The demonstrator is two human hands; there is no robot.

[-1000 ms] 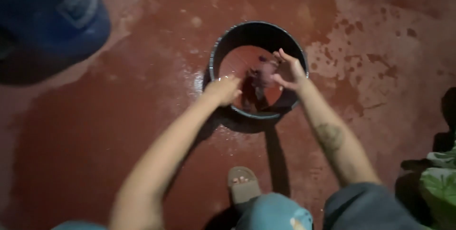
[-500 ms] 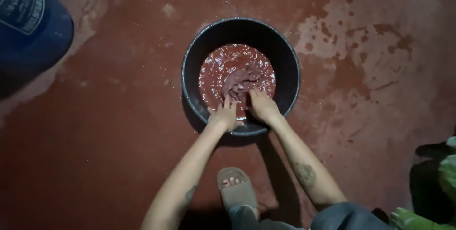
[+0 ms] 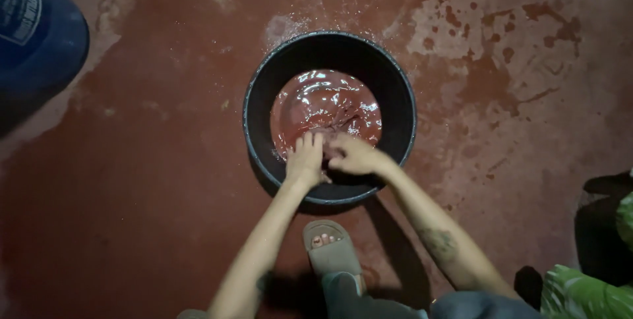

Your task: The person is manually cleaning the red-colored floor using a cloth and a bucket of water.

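Observation:
A round black basin (image 3: 395, 82) stands on the wet red floor, holding reddish-brown water (image 3: 323, 98) that shimmers with ripples. Both my hands reach into it at its near side. My left hand (image 3: 305, 159) lies fingers together, pushing down at the water's edge. Close beside it, my right hand (image 3: 354, 156) is curled, knuckles up. Between them a bit of dark wet cloth (image 3: 333, 155) shows, and both hands grip it; most of it is under the water.
A big blue barrel (image 3: 36, 29) stands at the upper left. My foot in a grey sandal (image 3: 331, 248) is planted just below the basin. Green patterned fabric (image 3: 583, 292) lies at the lower right. Pale worn patches mark the floor (image 3: 527, 49) to the right.
The dark cloth, held above the water a second ago, has gone down into it. My hands have drawn together toward the basin's near rim. The view has shifted closer over the basin.

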